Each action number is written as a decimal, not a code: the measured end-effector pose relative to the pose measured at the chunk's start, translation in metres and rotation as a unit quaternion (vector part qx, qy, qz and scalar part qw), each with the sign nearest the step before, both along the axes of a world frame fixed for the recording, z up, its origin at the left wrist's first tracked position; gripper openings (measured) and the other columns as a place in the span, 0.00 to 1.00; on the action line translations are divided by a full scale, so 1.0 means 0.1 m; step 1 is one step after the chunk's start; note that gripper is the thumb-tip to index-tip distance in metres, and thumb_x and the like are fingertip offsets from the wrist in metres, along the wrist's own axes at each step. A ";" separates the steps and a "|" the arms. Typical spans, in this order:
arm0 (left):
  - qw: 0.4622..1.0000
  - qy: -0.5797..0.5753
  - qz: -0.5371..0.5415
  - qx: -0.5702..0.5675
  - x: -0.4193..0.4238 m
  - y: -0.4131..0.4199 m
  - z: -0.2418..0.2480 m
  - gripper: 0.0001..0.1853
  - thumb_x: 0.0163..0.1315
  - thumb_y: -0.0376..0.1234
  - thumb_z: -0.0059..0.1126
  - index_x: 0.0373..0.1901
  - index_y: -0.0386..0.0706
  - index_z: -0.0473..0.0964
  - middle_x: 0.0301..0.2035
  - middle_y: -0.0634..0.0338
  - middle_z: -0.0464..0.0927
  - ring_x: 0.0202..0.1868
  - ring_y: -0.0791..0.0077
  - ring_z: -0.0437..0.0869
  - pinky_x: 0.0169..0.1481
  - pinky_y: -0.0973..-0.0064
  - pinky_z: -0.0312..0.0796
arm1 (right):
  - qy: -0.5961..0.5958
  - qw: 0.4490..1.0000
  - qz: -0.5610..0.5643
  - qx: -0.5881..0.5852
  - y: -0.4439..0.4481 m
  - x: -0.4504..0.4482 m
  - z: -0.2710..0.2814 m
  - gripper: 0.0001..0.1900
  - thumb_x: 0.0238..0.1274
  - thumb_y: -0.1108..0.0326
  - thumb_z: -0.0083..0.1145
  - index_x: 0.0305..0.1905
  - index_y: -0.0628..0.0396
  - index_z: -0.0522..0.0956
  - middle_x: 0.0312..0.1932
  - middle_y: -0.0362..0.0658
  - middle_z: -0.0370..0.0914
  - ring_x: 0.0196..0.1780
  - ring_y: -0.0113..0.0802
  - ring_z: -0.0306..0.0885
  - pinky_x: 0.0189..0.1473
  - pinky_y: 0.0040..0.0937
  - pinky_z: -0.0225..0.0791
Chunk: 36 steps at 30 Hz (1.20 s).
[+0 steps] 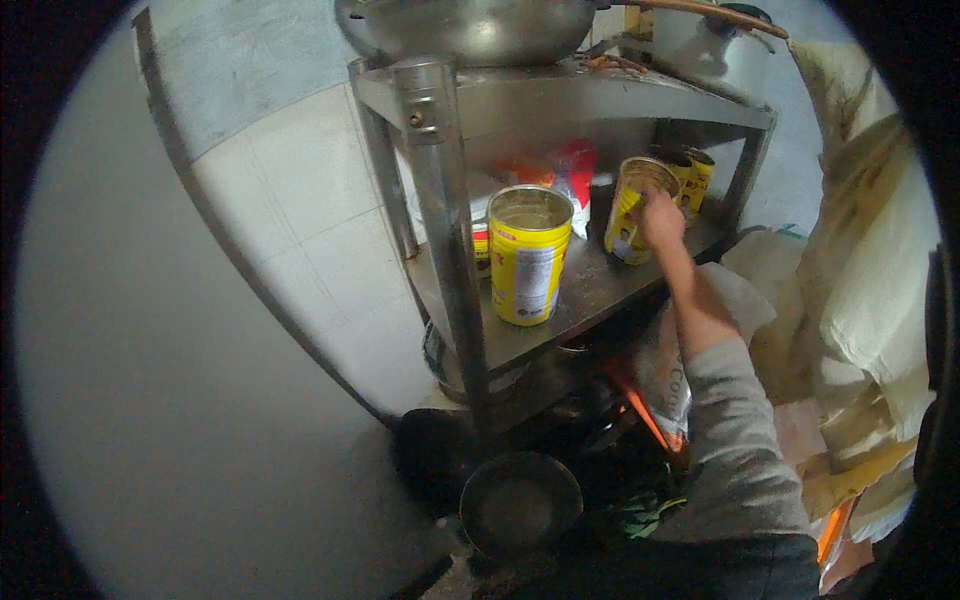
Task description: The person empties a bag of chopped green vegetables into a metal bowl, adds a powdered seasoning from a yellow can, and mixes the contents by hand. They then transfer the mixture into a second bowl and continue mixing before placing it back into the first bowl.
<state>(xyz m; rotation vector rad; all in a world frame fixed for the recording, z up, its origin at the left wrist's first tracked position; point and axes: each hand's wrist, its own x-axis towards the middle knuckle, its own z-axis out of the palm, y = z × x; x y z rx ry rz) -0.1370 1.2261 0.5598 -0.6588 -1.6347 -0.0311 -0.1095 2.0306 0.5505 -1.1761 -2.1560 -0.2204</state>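
My right hand (663, 219) is at the upper side of an open-topped yellow tin can (626, 229), gripping it near the rim. That can leans slightly on the middle shelf (581, 289) of a metal rack. A second open yellow can (529, 262), with a pale printed label panel, stands upright to its left, close to the front rack leg (450, 225). Behind my hand are more yellow cans (699, 176), partly hidden. My left hand is out of view. Low in the view, before my body, a dark round pan (521, 506) shows its inside.
A large metal basin (480, 30) and a pot (709, 56) sit on the rack's top. Red-and-white bags (576, 180) lie at the back of the shelf. Pale sacks (862, 300) crowd the right side. A grey panel (172, 360) stands at left. Leafy greens (649, 514) lie low down.
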 end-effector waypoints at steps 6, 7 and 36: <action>0.999 0.043 0.004 0.031 0.12 -0.15 -0.08 0.28 0.70 0.49 0.57 0.64 0.43 0.70 0.75 0.43 0.45 0.73 0.52 0.57 0.66 0.52 0.63 | 0.131 0.989 0.018 0.068 -1.82 0.61 -0.24 0.08 0.57 0.65 0.66 0.40 0.51 0.81 0.37 0.48 0.78 0.41 0.50 0.79 0.39 0.44 0.72; 0.997 0.034 -0.030 0.061 0.10 -0.19 -0.16 0.28 0.68 0.44 0.61 0.65 0.42 0.69 0.74 0.44 0.50 0.70 0.52 0.63 0.61 0.52 0.67 | 0.150 0.979 0.072 0.117 -2.18 0.74 -0.26 0.07 0.56 0.66 0.67 0.39 0.51 0.82 0.36 0.47 0.78 0.40 0.49 0.79 0.39 0.43 0.73; 0.900 -0.365 0.105 0.213 3.89 -5.02 -2.95 0.04 0.51 0.35 0.59 0.23 0.45 0.77 0.28 0.54 0.79 0.32 0.52 0.80 0.36 0.57 0.71 | -0.532 0.050 0.779 0.328 -12.44 1.88 -2.43 0.11 0.67 0.70 0.52 0.46 0.59 0.83 0.45 0.49 0.82 0.43 0.44 0.85 0.46 0.43 0.77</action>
